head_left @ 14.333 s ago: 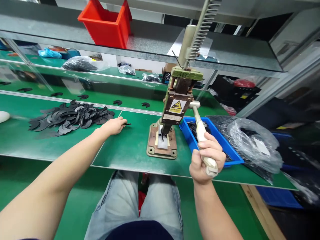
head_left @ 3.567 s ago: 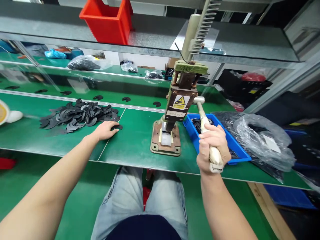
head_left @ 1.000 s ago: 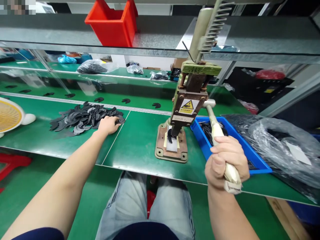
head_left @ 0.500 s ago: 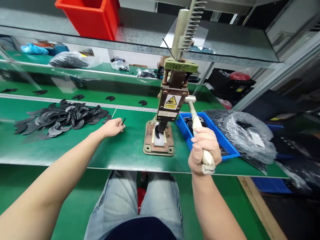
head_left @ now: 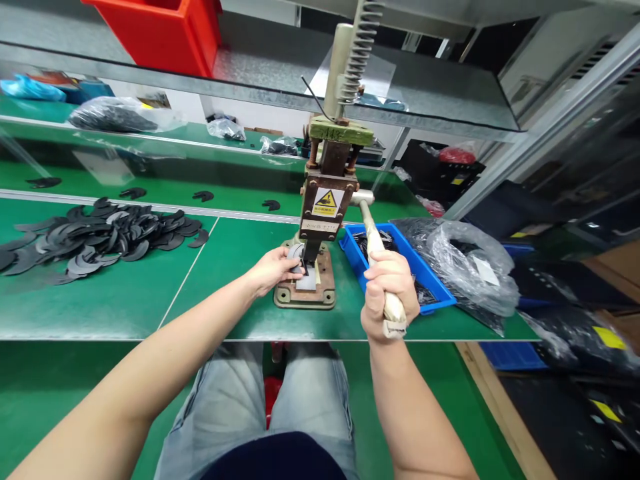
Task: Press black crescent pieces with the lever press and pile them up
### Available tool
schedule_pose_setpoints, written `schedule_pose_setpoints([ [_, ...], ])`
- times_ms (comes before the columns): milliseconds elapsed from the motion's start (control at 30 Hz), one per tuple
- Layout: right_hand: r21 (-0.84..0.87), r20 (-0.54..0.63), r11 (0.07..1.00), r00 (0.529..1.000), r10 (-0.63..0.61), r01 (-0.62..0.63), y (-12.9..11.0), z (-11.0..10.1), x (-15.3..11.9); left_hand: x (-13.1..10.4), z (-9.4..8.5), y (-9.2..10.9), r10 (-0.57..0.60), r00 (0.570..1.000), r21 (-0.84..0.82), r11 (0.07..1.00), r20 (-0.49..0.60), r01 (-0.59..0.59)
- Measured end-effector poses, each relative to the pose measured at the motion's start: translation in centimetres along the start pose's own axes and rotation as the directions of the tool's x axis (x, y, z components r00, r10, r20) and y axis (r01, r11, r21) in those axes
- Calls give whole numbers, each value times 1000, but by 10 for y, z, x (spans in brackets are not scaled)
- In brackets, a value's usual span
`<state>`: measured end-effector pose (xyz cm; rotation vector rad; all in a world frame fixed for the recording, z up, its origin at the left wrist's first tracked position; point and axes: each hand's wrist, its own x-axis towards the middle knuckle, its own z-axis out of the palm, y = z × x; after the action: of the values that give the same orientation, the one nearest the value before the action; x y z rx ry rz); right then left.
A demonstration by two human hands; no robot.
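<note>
A hand press [head_left: 327, 193] with a warning label stands on the green table. At its base plate [head_left: 326, 275], my left hand [head_left: 277, 270] pinches a dark curved piece [head_left: 296, 257] just left of the ram. My right hand [head_left: 390, 291] is wrapped round the press lever [head_left: 373, 233], on the press's right side. A large pile of black curved pieces [head_left: 110, 233] lies at the left on the table. Part of the piece at the ram is hidden by my fingers.
Right of the press sits a blue tray [head_left: 437, 300] of small black parts, with a clear plastic bag [head_left: 473, 267] beside it. Single curved pieces [head_left: 203, 195] lie in a row behind. A red bin [head_left: 165, 33] stands on the metal shelf [head_left: 270, 63] above.
My left hand has moved right, from beside the pile to the press base. My right hand still grips the lever. The whole view has shifted slightly.
</note>
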<state>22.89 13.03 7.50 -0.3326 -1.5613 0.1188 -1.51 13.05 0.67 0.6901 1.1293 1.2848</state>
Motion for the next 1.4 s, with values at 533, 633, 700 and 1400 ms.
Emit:
schedule_pose_setpoints([
  [533,2,-17,1000,1000,-6,6,1,2,0,10,-26,16,9,1000,284,959,-24,-2],
  [633,17,-19,1000,1000,-6,6,1,2,0,13,-23,16,50,998,365,930,-32,-35],
  [700,23,-20,1000,1000,-10,10,0,2,0,16,-23,16,44,999,389,920,-13,-35],
  [1400,2,-40,999,999,32,-32,-3,4,1,30,-21,25,-250,965,464,848,-72,255],
])
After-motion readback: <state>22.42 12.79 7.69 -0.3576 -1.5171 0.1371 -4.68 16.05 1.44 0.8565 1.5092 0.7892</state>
